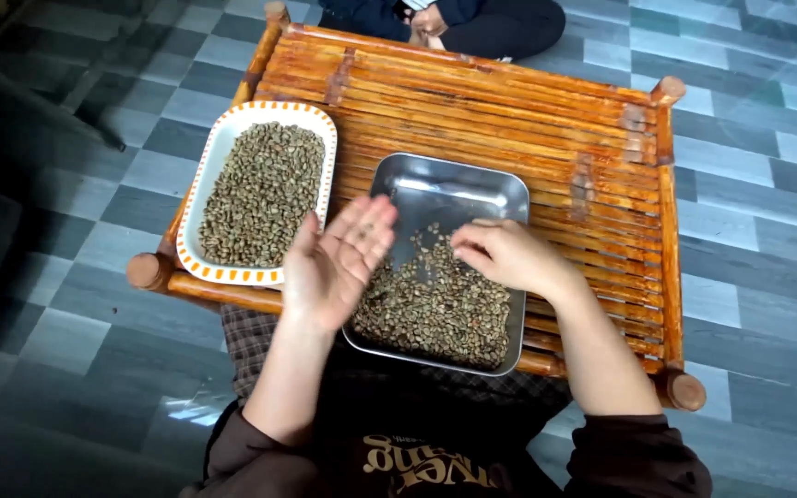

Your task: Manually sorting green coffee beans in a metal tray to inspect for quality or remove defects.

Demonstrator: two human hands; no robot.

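Left hand (336, 256), palm up with fingers loosely spread, hovers at the 9 o'clock edge of the steel tray (445, 194) of beans (435, 309). Right hand (502, 254), fingertips pinched together over the beans, sits at 2 o'clock. White dish (217, 152) of beans lies at 10 o'clock on the bamboo table (546, 120).

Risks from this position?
1. The left hand is open and tilted over the gap between the white dish and the steel tray; beans may slip through the bamboo table slats.
2. The tray overhangs the table's near edge, so the right hand could tip it.
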